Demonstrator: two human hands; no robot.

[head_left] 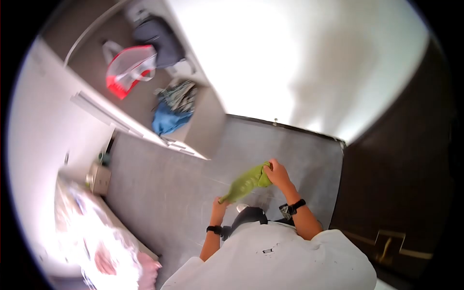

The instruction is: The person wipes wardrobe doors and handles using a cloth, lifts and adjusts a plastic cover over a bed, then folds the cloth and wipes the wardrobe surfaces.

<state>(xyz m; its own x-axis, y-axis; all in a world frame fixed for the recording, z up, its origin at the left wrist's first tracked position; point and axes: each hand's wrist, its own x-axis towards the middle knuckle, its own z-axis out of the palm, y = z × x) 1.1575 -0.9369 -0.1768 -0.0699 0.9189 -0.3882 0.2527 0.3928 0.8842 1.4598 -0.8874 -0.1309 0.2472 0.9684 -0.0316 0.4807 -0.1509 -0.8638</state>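
L hand [221, 203] and R hand [274, 171] each have a grip clamped on an end of the green cloth [245, 182], stretched btwn them above the grey floor [159, 166]. Beyond the grips, toward the L: shelf [203, 123] w/ folded clothes [176, 107], red-and-white bag [129, 70] & dark backpack [159, 41].

The markings on your green cloth [245, 184] are blurred, and the print on your white shirt [309, 256], cut off at the bottom edge, is too small to read. You cannot clearly see the fingertips of your left hand [221, 203] or right hand [277, 174].
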